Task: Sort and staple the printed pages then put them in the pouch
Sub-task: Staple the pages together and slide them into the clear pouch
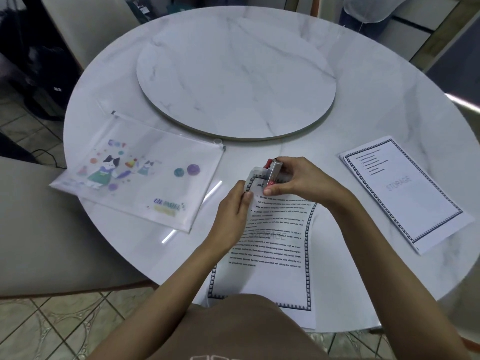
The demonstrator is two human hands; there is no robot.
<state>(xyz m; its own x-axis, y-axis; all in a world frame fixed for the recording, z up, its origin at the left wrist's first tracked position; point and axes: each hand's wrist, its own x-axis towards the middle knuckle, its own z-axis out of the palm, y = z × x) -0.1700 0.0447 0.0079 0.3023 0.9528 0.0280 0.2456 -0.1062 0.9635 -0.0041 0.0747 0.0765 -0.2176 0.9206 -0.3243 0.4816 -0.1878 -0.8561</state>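
Observation:
A set of printed pages [275,245] with a black patterned border lies at the table's near edge, its top left corner lifted. My left hand [232,214] pinches that corner's left edge. My right hand [298,178] grips a small red and silver stapler [273,171] clamped over the same corner. A second stack of printed pages [405,193], marked STORAGE, lies to the right. The translucent zip pouch [140,178] with cartoon cats lies flat to the left.
The round white marble table [363,113] carries a raised turntable disc [236,81] at its middle. A beige chair seat [39,229] stands at the left, against the table edge. Tiled floor shows below.

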